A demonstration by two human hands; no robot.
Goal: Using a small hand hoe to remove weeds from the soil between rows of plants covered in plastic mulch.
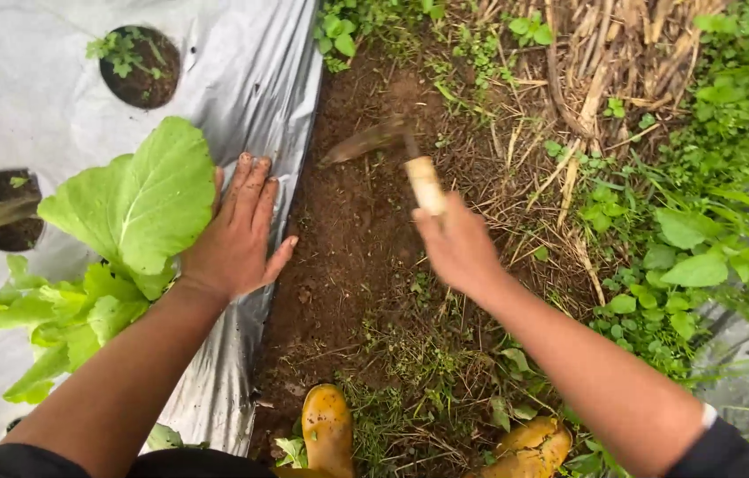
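Along furrow between beds, left to right: silver mulch sheet (29, 97), 3 planting holes, 1 leafy plant (140, 208); my left hand (237, 235) flat, open, pressing sheet edge. 1 hand hoe (392, 146), blade over bare soil, handle gripped in my right hand (458, 248). Weeding stroke underway, I judge; next chop needs blade clear of sheet. 2 yellow boots (328, 429).

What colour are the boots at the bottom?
The rubber boots are mustard yellow, smeared with mud, seen in the head view.
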